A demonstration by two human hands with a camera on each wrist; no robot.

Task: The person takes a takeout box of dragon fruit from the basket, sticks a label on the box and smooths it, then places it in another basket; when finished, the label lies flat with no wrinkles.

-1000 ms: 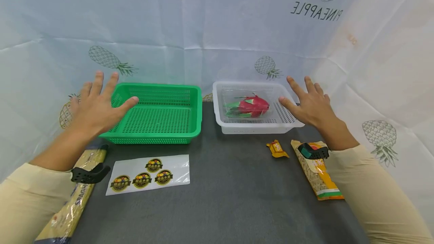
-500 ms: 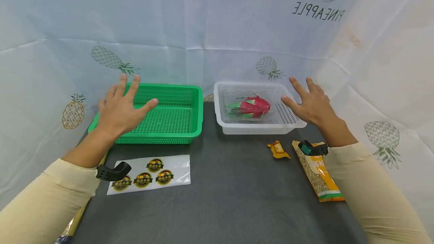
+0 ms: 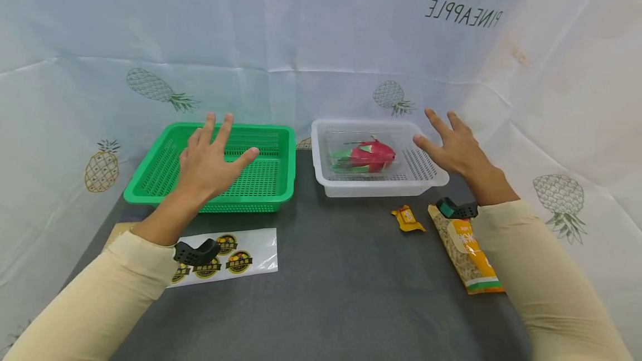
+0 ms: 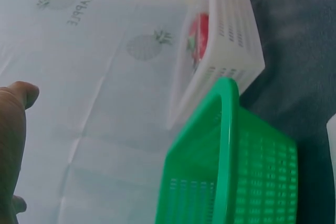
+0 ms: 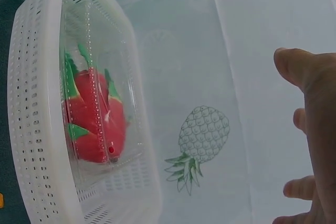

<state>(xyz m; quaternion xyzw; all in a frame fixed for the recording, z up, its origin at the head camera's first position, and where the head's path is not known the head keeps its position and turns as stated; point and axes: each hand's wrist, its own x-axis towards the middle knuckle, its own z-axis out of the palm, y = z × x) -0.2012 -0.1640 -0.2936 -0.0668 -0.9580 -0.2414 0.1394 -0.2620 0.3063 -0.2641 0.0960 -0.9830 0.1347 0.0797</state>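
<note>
My left hand (image 3: 208, 163), fingers spread and holding nothing, is raised in front of the green basket (image 3: 292, 169) and overlaps it in the head view. My right hand (image 3: 453, 146) hovers with spread fingers by the right end of the white basket (image 3: 351, 189), also holding nothing. Inside that white basket lies a dragon fruit (image 5: 100, 124), red with green tips, in a clear plastic clamshell box (image 5: 128, 56). Only bare mesh shows inside the green basket. In the left wrist view the left thumb (image 4: 23, 94) stands out at the left edge, apart from both baskets.
A sheet of round fruit stickers (image 3: 263, 249) lies partly under the left forearm. A small orange wrapped snack (image 3: 408, 219) and a yellow bag (image 3: 468, 249) rest on the grey table (image 3: 341, 283). A pineapple-print cloth (image 3: 301, 27) hangs behind.
My left hand has moved right, from the green basket's left end to in front of its middle. The right hand has stayed almost in place. The view has shifted slightly.
</note>
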